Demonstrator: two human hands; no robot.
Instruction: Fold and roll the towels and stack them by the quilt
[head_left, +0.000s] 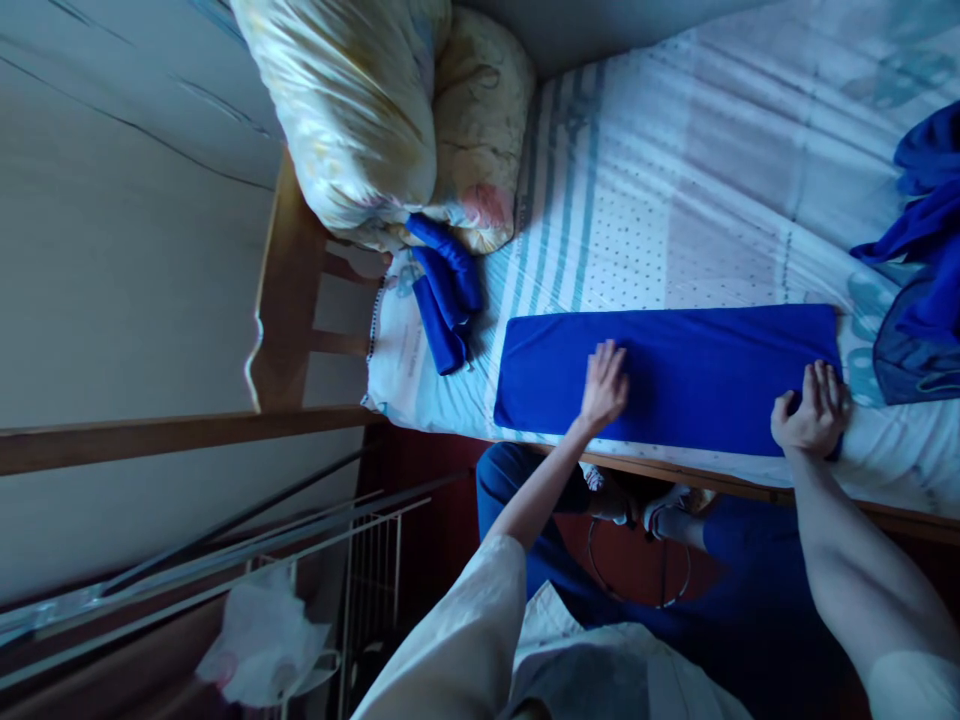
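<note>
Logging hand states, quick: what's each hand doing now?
Left hand: open, flat on the folded blue cloth.
Right hand: closed on the cloth's end.

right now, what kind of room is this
Probably a bedroom: a bed with a striped sheet, a bundled quilt by the wooden headboard, and the left hand and right hand on a folded blue cloth.
</note>
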